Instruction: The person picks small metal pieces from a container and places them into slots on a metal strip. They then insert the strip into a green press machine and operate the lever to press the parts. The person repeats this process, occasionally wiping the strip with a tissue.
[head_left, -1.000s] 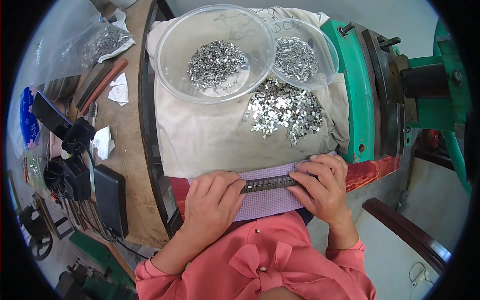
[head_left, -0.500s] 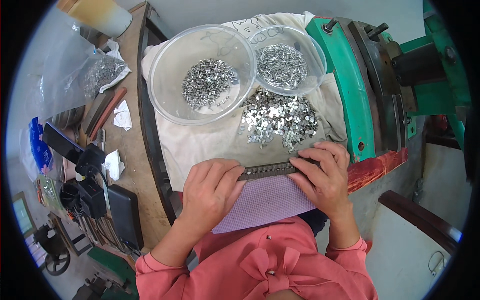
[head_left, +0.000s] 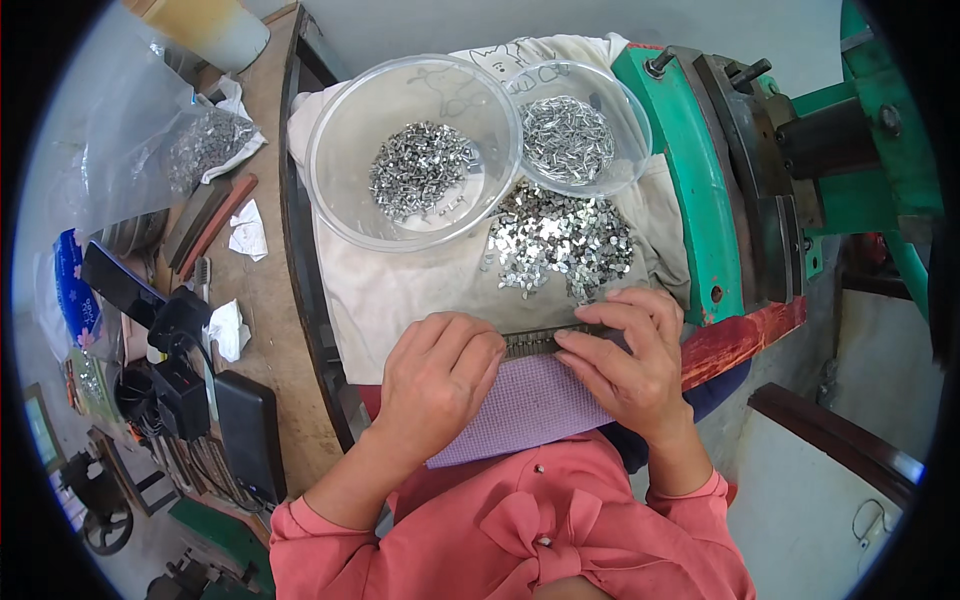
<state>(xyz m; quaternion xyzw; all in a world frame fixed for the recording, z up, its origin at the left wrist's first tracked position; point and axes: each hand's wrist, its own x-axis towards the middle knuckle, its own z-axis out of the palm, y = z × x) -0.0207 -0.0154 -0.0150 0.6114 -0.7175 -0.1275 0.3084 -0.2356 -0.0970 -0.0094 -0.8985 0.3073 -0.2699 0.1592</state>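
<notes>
A dark slotted metal bar (head_left: 530, 343) lies crosswise at the near edge of the pale cloth, with small shiny pieces seated along it. My left hand (head_left: 437, 378) is closed on the bar's left end, its fingertips bent over it. My right hand (head_left: 632, 368) pinches farther along the bar with thumb and forefinger, and its palm hides the right end. Whether a small piece sits in that pinch is too small to tell. Just beyond the bar is a loose heap of flat shiny metal bits (head_left: 565, 245). A purple woven mat (head_left: 520, 405) lies under my wrists, against my lap.
Two clear plastic bowls stand behind the heap: a large bowl (head_left: 330, 195) with short metal pieces and a smaller bowl (head_left: 640, 130) with thin metal pins. A green machine (head_left: 690, 190) borders the right. On the left, a wooden bench (head_left: 290, 390) carries a black case (head_left: 247, 435) and tools.
My right hand has shifted left along the bar, and my left hand slightly right, so they are closer together. Less of the bar shows between them.
</notes>
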